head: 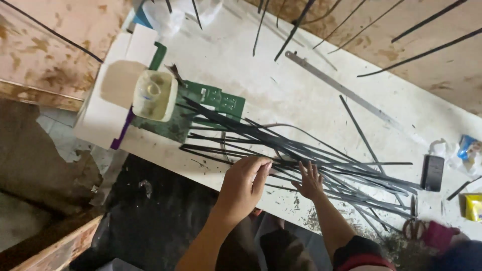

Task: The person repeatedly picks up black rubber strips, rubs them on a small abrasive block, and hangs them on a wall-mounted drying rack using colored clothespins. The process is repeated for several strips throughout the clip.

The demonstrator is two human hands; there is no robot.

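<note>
Nearest the camera, the person's left hand [244, 183] curls over the near edge of a white table [281, 85], fingers bent down onto the closest ends of a bundle of thin black strips [281, 148]; whether it pinches any strip cannot be told. Just beside it the right hand [310, 181] lies flat with fingers spread wide, pressing on the strips and holding nothing. The strips lie fanned across the middle of the table, crossing one another, their far-left ends resting on a green mat [211, 103]. They look very light, springy and smooth, likely to slide and flick apart, so several together, near the crossing point, would be the steadier place to take hold. To the right sit scissors with reddish handles [412, 226], a dark phone [432, 172], a yellow packet [473, 207] at the frame edge and a blue-and-white wrapper [468, 146]. Farther left stands a squat translucent tub [154, 95] on the mat's corner, next to white card sheets [108, 108] with a purple edge strip. Beyond lies a long metal ruler [341, 89], and at the far edge a clear plastic bag [165, 15].
</note>
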